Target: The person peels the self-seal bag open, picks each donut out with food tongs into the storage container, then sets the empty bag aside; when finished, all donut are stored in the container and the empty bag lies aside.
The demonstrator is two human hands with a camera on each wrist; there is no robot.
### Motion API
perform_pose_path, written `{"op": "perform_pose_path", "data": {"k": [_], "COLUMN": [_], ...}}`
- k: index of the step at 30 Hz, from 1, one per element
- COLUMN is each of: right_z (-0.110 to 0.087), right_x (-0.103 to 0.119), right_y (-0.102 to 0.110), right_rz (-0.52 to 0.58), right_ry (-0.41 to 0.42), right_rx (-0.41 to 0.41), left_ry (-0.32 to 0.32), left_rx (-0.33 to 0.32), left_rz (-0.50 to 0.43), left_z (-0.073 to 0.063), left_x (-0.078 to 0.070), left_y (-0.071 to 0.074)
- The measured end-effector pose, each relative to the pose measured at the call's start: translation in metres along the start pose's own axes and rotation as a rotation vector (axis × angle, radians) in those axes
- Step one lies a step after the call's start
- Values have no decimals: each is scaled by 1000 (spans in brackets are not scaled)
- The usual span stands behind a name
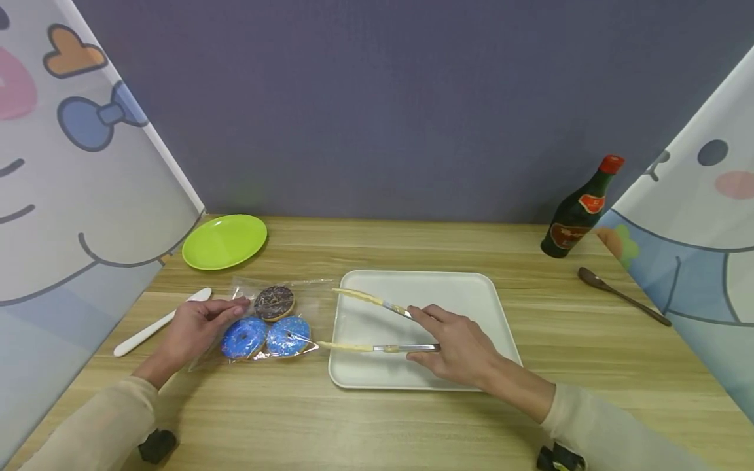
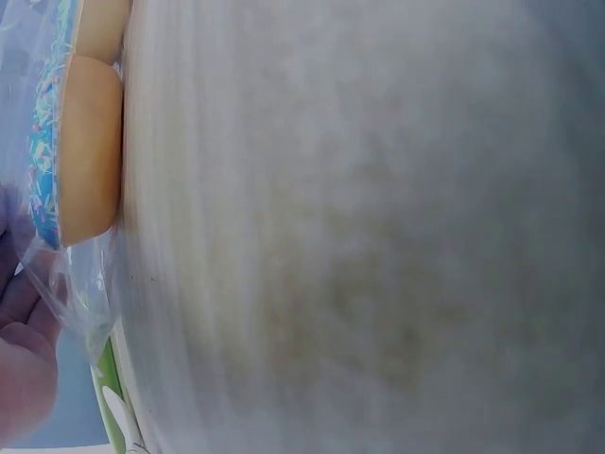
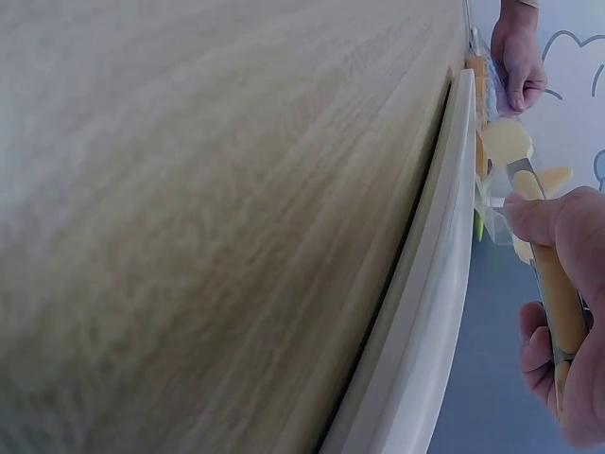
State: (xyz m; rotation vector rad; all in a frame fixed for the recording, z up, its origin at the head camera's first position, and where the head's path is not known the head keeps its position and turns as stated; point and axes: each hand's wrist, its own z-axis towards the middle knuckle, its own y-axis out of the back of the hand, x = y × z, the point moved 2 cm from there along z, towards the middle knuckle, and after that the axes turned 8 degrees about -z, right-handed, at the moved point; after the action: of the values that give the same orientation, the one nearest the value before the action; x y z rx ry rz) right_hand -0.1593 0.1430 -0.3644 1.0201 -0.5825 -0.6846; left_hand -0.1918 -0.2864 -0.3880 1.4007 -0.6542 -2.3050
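Note:
A clear plastic bag [image 1: 321,301] lies left of the white tray [image 1: 412,373]. Inside it are a chocolate donut [image 1: 274,303] with sprinkles and two blue-iced donuts [image 1: 288,335]. My left hand [image 1: 193,330] pinches the bag at its left side, beside the donuts. In the left wrist view, a blue donut [image 2: 90,151] shows from the side through the plastic. My right hand [image 1: 462,347] grips a pair of metal tongs [image 1: 406,348] with cream-coloured ends over the tray. Their arms are spread, the tips at the bag's right side with nothing between them.
A green plate [image 1: 225,242] sits at the back left, and a white knife [image 1: 159,324] lies behind my left hand. A dark green bottle [image 1: 574,219] stands at the back right, near a dark wooden spoon [image 1: 624,297]. Printed panels flank the table.

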Motion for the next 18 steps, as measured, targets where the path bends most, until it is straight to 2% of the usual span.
{"op": "perform_pose_path", "data": {"k": [7, 12, 18], "right_z": [2, 11, 22], "right_x": [0, 4, 3], "right_y": [-2, -4, -2], "right_rz": [32, 10, 20], "right_ry": [41, 83, 93], "right_rx": [3, 23, 96], "left_ry": [-5, -24, -18], "left_rx": [-21, -36, -29], "left_rz": [-12, 0, 12], "left_z": [-1, -1, 0], "left_x": [-3, -3, -4], "left_y": [-1, -1, -2]}}
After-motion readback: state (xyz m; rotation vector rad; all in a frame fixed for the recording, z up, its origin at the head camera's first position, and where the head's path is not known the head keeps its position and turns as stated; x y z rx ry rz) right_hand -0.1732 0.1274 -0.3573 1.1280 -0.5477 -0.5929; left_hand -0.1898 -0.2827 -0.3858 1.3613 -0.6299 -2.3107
